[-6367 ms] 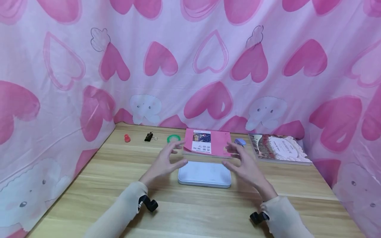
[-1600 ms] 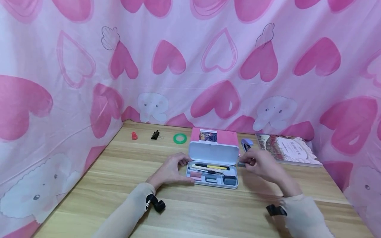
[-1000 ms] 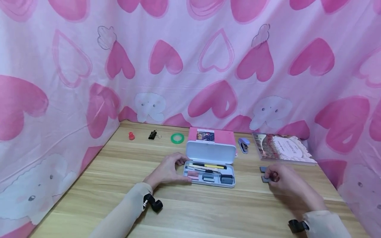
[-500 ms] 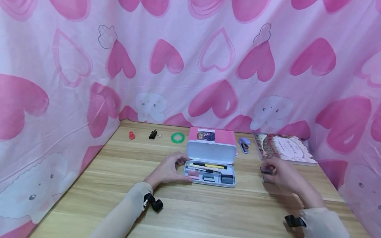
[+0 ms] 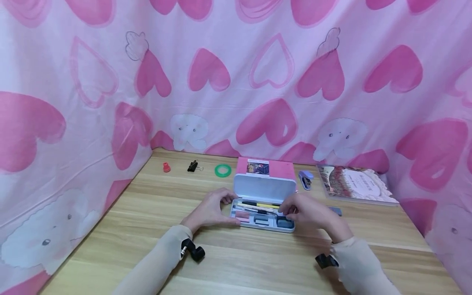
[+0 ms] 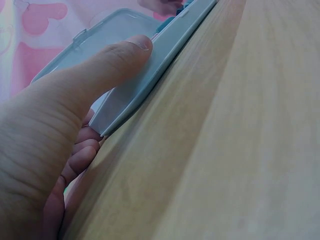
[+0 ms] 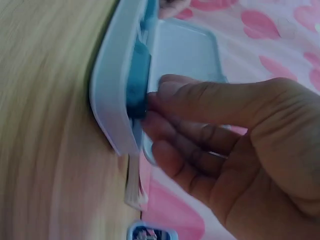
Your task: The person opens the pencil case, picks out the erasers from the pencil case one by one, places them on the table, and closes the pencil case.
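Observation:
A white pencil case (image 5: 263,186) lies with its lid raised, holding pens (image 5: 258,208), a pink block (image 5: 242,216) and dark grey blocks. My left hand (image 5: 211,211) grips its left end, thumb on the front wall (image 6: 145,75) and fingers behind. My right hand (image 5: 307,213) is over the case's right end. In the right wrist view its loosely bent fingertips meet the edge of a dark block (image 7: 137,85); no firm pinch shows. A grey flat block (image 5: 335,211) lies on the table behind the right wrist, partly hidden.
Along the back of the wooden table (image 5: 221,262) stand a red stopper-like piece (image 5: 166,167), a binder clip (image 5: 193,166), a green tape roll (image 5: 223,170), a pink book (image 5: 282,169), a small purple stapler (image 5: 305,180) and a picture book (image 5: 355,184). A heart-patterned curtain (image 5: 214,123) encloses the sides.
The case, first shut, has its lid up. My right hand carried a grey block to the table on the right, handled two there, then came back left to the case. My left hand stays on the case.

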`<state>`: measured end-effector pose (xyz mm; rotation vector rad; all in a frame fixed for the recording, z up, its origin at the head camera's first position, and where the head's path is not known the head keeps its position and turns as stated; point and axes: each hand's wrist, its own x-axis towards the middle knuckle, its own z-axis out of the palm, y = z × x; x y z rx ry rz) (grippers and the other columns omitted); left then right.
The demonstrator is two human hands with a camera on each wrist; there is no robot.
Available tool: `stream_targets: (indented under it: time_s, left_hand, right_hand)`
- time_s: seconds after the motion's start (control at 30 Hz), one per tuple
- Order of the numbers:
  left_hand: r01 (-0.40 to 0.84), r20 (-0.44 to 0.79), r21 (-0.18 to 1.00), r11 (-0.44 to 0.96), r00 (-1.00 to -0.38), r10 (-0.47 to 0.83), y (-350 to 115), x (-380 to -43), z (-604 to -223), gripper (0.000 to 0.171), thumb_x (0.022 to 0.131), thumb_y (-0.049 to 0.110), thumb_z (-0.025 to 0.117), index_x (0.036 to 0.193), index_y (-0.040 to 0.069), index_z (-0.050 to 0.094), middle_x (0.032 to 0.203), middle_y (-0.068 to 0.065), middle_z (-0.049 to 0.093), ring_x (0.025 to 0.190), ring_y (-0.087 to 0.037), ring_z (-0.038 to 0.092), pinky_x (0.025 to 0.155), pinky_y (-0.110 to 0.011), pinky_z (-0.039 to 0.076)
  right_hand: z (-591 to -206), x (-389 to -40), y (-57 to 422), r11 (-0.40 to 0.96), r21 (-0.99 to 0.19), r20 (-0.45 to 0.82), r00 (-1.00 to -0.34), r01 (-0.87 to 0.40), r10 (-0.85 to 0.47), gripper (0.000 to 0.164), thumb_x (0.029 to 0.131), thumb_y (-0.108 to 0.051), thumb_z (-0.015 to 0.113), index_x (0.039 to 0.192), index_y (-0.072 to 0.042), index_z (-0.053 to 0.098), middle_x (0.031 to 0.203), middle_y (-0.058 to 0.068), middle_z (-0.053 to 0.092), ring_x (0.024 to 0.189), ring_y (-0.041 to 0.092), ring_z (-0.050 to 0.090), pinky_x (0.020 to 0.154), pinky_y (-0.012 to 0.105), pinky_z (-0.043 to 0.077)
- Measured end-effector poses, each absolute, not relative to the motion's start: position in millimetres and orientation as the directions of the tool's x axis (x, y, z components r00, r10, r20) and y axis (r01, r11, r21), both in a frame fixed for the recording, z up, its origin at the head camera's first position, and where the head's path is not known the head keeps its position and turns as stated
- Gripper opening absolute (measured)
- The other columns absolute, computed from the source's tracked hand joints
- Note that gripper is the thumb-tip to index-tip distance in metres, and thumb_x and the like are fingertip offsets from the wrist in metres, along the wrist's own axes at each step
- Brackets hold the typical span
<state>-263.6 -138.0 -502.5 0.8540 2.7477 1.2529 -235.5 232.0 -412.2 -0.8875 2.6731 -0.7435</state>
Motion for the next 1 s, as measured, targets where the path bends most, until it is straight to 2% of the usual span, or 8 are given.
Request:
stream_targets:
  time_s: [0.13, 0.33, 0.53, 0.73, 0.9, 1.0]
  left_hand:
    - [0.471, 0.206, 0.708, 0.527, -0.851, 0.483, -135, -263, -500, 0.088, 0.067, 0.071, 0.1, 0.138, 0.026, 0.072, 0.121, 0.016, 0.068, 0.113, -0.009, 0.062, 0.103, -0.036, 0.057]
    - [0.498, 0.232, 0.69, 0.525, -0.84, 0.491, -133, -264, -502, 0.088, 0.067, 0.069, 0.101, 0.136, 0.023, 0.073, 0.119, 0.014, 0.068, 0.11, -0.009, 0.062, 0.1, -0.034, 0.058]
    - [0.489, 0.225, 0.697, 0.524, -0.844, 0.487, -132, -264, -505, 0.087, 0.066, 0.07, 0.101, 0.135, 0.024, 0.073, 0.118, 0.016, 0.067, 0.109, -0.008, 0.062, 0.101, -0.034, 0.057]
    - [0.502, 0.237, 0.698, 0.511, -0.835, 0.497, -134, -263, -503, 0.085, 0.069, 0.066, 0.101, 0.136, 0.023, 0.072, 0.119, 0.013, 0.068, 0.11, -0.01, 0.062, 0.1, -0.034, 0.058]
    - [0.498, 0.239, 0.702, 0.51, -0.839, 0.49, -136, -264, -504, 0.086, 0.068, 0.067, 0.101, 0.136, 0.023, 0.072, 0.12, 0.014, 0.068, 0.111, -0.009, 0.062, 0.101, -0.033, 0.058]
    - [0.494, 0.237, 0.703, 0.512, -0.841, 0.486, -136, -264, -505, 0.086, 0.067, 0.067, 0.101, 0.136, 0.023, 0.073, 0.12, 0.014, 0.068, 0.111, -0.009, 0.062, 0.101, -0.033, 0.058]
  right_hand:
    - [-414, -238, 227, 0.694, -0.529, -0.093, -0.78, -0.488, -0.619, 0.029, 0.096, 0.008, 0.078, 0.109, -0.016, 0.088, 0.1, -0.006, 0.076, 0.087, 0.011, 0.064, 0.082, 0.03, 0.06]
    - [-413, -237, 229, 0.694, -0.549, -0.1, -0.788, -0.466, -0.608, 0.029, 0.097, 0.008, 0.078, 0.108, -0.018, 0.087, 0.098, -0.006, 0.074, 0.087, 0.014, 0.063, 0.08, 0.029, 0.058]
    - [-398, -236, 248, 0.672, -0.56, -0.002, -0.81, -0.485, -0.587, 0.023, 0.095, 0.003, 0.083, 0.106, -0.018, 0.084, 0.101, -0.003, 0.076, 0.087, 0.015, 0.064, 0.078, 0.027, 0.06]
    - [-380, -240, 283, 0.753, -0.49, 0.104, -0.887, -0.439, -0.45, 0.023, 0.092, 0.003, 0.084, 0.105, -0.016, 0.084, 0.094, -0.004, 0.073, 0.084, 0.017, 0.063, 0.073, 0.026, 0.057]
    - [-390, -252, 302, 0.782, -0.462, 0.145, -0.906, -0.417, -0.398, 0.018, 0.089, 0.005, 0.084, 0.101, -0.009, 0.083, 0.092, -0.001, 0.074, 0.081, 0.015, 0.062, 0.069, 0.026, 0.055]
    - [-402, -259, 307, 0.796, -0.437, 0.147, -0.906, -0.419, -0.397, 0.018, 0.088, 0.005, 0.085, 0.098, -0.01, 0.083, 0.09, -0.002, 0.075, 0.079, 0.013, 0.062, 0.069, 0.027, 0.054]
